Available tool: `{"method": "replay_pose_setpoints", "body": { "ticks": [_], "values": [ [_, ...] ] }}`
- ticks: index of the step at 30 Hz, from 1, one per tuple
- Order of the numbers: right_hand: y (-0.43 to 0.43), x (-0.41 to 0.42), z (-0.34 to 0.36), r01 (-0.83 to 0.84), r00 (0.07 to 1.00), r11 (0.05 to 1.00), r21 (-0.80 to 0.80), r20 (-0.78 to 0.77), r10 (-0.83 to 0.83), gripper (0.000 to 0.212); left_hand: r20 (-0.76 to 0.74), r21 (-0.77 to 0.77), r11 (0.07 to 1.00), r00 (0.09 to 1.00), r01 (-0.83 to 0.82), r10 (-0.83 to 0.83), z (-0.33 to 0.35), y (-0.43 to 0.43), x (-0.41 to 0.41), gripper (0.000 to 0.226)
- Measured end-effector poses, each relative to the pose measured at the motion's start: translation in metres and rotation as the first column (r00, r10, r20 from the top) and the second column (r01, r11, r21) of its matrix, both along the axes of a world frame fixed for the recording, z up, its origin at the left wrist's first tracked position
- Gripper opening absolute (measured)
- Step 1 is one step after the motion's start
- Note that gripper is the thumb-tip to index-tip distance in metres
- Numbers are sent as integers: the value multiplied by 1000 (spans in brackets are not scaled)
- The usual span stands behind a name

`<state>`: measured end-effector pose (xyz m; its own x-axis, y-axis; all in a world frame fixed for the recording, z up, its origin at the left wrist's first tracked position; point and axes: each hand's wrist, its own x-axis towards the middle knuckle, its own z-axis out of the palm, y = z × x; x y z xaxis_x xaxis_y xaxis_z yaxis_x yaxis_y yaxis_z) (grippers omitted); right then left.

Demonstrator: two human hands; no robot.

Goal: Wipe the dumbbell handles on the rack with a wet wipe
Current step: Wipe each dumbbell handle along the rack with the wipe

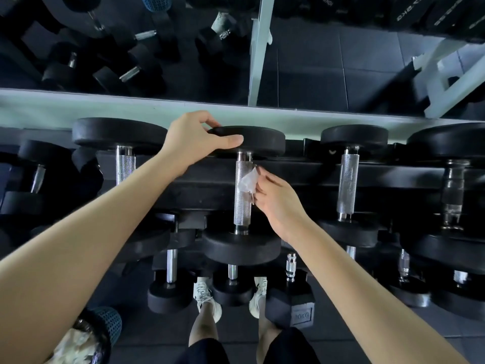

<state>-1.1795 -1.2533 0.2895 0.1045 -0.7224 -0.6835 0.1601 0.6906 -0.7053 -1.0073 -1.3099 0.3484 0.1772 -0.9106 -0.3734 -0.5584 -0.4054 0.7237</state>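
Left forearm (86,240), nearest the lens, enters from 7 o'clock. Rack (207,179), black, spans 9 to 3 o'clock and carries rows of dumbbells. Central dumbbell (259,140) lies mid-frame, its knurled handle (242,208) running 12 to 6. Left hand (191,143), at 11 o'clock of that handle, grips the far head: fingers over the rim, thumb along its face. Right hand (278,203), at 3 o'clock, pinches the wet wipe (248,181) against the handle's upper part. Step judged: wiping this handle. Next move likely calls for stroking toward 6 and around the hidden underside.
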Motion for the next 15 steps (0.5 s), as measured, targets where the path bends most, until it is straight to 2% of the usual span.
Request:
{"method": "replay_pose_setpoints", "body": {
  "ticks": [3,5,8,13,15],
  "values": [
    [-7,11,-3,-71,987,990,-120,-155,52,26,-109,43,999,994,-25,29,-2,-1,6,49],
    [-12,15,-4,-85,970,984,-154,-239,46,19,-113,40,999,993,-29,34,-4,-1,5,49],
    [-6,12,-6,-114,959,977,-183,-277,60,9,-105,28,998,993,-52,54,-6,-1,3,51],
    [17,3,-6,-254,897,955,-153,-408,173,17,-125,48,997,990,-61,67,-7,-1,5,54],
    [4,7,-4,-252,889,953,-170,-429,159,20,-129,45,997,989,-68,73,-7,-1,5,54]
  ]
}}
